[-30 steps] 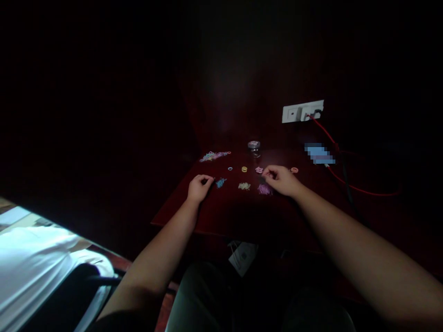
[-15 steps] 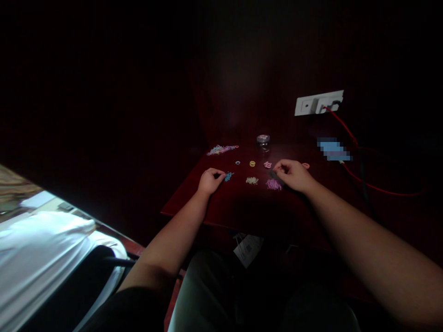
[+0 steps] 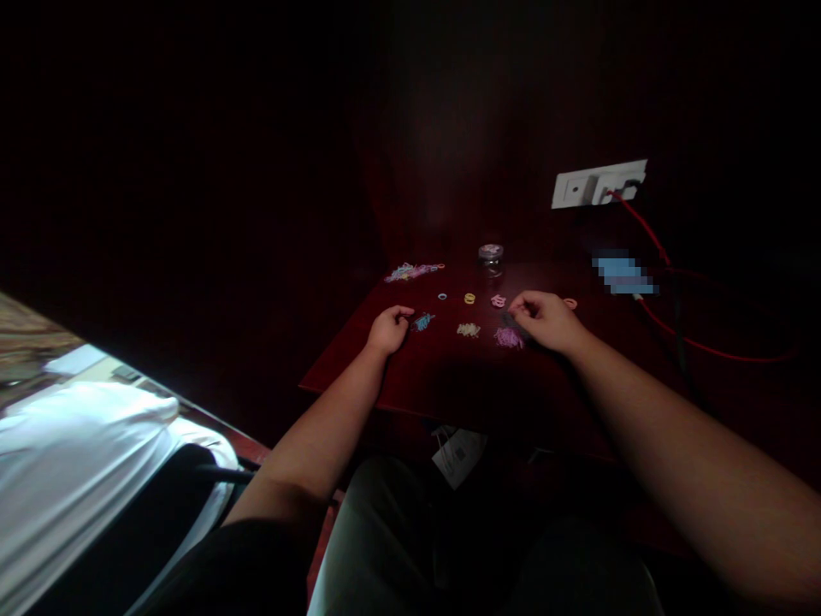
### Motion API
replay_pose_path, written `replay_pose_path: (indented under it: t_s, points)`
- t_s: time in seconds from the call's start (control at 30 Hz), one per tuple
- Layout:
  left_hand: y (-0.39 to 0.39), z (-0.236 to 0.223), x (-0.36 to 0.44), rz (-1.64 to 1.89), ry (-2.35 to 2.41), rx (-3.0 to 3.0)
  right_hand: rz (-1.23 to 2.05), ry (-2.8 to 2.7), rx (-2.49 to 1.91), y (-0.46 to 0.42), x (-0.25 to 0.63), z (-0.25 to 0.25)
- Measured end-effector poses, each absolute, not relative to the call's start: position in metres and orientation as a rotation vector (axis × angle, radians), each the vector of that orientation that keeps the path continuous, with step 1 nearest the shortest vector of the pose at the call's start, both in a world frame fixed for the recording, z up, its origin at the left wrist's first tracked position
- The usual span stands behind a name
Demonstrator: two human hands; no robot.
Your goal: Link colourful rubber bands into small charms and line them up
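Observation:
My left hand [image 3: 388,329] rests at the left of a small pile of blue rubber bands [image 3: 422,322], its index finger stretched out and apart from the thumb, with nothing seen between them. Above the purple rubber bands [image 3: 509,339], my right hand [image 3: 545,318] has its fingertips pinched together; whatever they hold is too small and dark to make out. Beside those fingertips lie thicker pink bands [image 3: 499,301]. A cream pile of rubber bands [image 3: 468,329] sits between the blue and purple ones. Yellow bands [image 3: 469,299] and one pale blue band [image 3: 442,296] lie behind.
A mixed heap of bands [image 3: 410,272] lies at the back left, a small clear round jar [image 3: 491,257] at the back. To the right are orange bands [image 3: 570,303], a blurred phone-like object [image 3: 623,274] and a red cable [image 3: 649,229] from a wall socket [image 3: 574,189]. A person in white [image 3: 96,462] is at left.
My left thumb and index finger have parted and drawn slightly back from the blue pile. The right hand keeps its pinch in nearly the same place. The view has shifted slightly.

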State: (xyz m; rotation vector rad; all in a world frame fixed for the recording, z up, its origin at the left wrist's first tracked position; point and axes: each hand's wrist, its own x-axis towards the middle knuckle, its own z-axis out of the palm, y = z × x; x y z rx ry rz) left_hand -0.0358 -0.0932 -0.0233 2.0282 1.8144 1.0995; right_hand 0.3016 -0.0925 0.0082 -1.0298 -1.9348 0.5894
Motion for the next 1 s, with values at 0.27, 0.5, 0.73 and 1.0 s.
replay_pose_path:
  t_s: [0.27, 0.5, 0.73, 1.0]
  points:
    - [-0.094, -0.025, -0.035, 1.025, 1.863, 2.058, 0.568, -1.951, -1.03, -0.096, 0.3, 0.011]
    - [-0.078, -0.016, -0.053, 0.959, 1.979, 2.176, 0.548, -1.95, -1.046, -0.1, 0.299, 0.012]
    - [-0.041, -0.018, -0.06, 0.843, 2.121, 2.234, 0.414, -1.831, -1.073, -0.1, 0.299, 0.014]
    - [0.007, -0.012, -0.056, 0.704, 1.992, 2.415, 0.357, -1.813, -1.07, -0.099, 0.303, 0.014]
